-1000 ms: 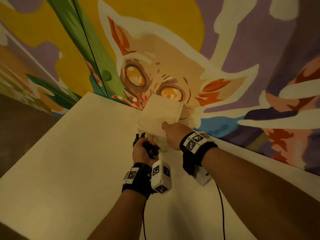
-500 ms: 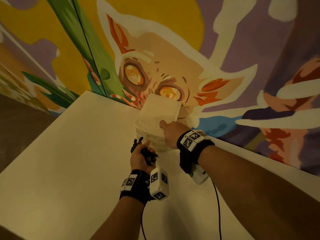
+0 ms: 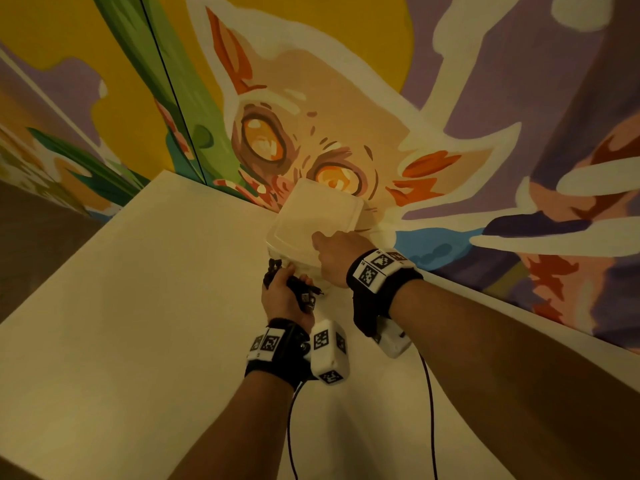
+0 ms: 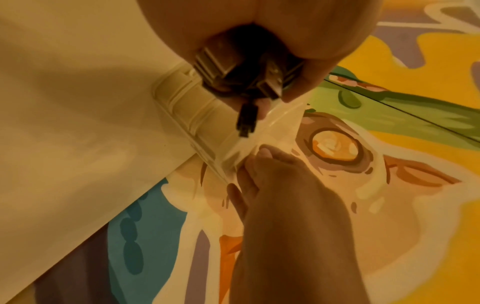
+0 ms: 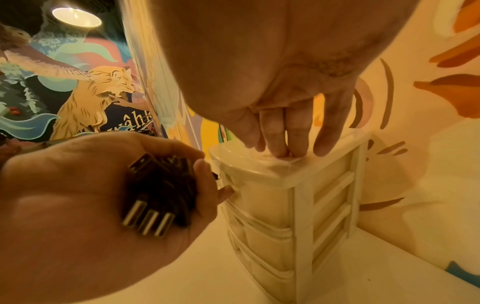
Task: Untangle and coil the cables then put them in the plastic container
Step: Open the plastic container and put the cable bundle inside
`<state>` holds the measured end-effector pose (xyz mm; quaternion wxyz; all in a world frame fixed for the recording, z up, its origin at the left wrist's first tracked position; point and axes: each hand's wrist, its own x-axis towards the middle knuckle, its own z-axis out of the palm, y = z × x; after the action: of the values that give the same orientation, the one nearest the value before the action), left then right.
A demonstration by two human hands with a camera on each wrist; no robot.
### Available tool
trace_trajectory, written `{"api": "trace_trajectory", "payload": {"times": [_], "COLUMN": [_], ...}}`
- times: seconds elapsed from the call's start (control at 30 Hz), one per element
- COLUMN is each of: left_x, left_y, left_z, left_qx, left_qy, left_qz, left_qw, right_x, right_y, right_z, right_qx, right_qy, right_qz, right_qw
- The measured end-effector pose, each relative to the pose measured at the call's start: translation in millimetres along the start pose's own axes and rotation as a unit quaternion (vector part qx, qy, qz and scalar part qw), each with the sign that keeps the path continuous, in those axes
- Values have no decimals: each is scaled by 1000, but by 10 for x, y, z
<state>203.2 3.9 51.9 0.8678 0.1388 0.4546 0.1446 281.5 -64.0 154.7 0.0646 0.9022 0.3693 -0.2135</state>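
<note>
A white plastic drawer container (image 3: 318, 216) stands on the white table (image 3: 138, 306) against the painted wall. In the right wrist view the container (image 5: 293, 205) shows stacked drawers, all closed. My left hand (image 3: 289, 284) grips a coiled bundle of black cables (image 3: 304, 296) with metal USB plugs (image 5: 148, 222), right in front of the top drawer; one fingertip (image 5: 226, 192) touches its front. My right hand (image 3: 332, 247) rests on the container's lid, straight fingers (image 5: 285, 133) pressing down near the front corner. In the left wrist view the cables (image 4: 246, 67) fill my palm above the container (image 4: 187, 96).
The mural wall (image 3: 450, 133) runs directly behind the container and along the table's right side. The table's left edge (image 3: 79, 244) drops to a brown floor. Thin wrist-camera cords (image 3: 429, 410) trail back over the table towards me.
Both hands have stayed at the container, the left still holding the cables and the right still on the lid. Only the view has shifted slightly.
</note>
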Motion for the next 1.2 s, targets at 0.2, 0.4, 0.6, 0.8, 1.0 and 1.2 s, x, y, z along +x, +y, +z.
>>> {"api": "trace_trajectory", "payload": {"times": [0.2, 0.4, 0.6, 0.8, 1.0, 1.2], "left_x": [-37, -61, -118, -363, -504, -654], "left_y": [84, 131, 79, 118, 205, 527], "left_z": [17, -45, -70, -523, -1058, -1014], "left_qx": [9, 46, 45, 12, 80, 164], "left_qy": [-36, -50, -66, -50, 0, 96], "left_qz": [-10, -29, -15, -10, 31, 212], "left_qw": [999, 997, 997, 999, 996, 959], "right_x": [5, 16, 17, 41, 30, 22], "right_y": [-46, -62, -70, -79, -96, -103], "right_z": [19, -14, 3, 16, -35, -26], "right_qx": [-35, -43, -42, -38, -38, -43], "right_qy": [26, 25, 29, 31, 0, 3], "right_qz": [-18, -23, -19, -14, -6, -1], "right_qw": [999, 998, 999, 999, 999, 999]}}
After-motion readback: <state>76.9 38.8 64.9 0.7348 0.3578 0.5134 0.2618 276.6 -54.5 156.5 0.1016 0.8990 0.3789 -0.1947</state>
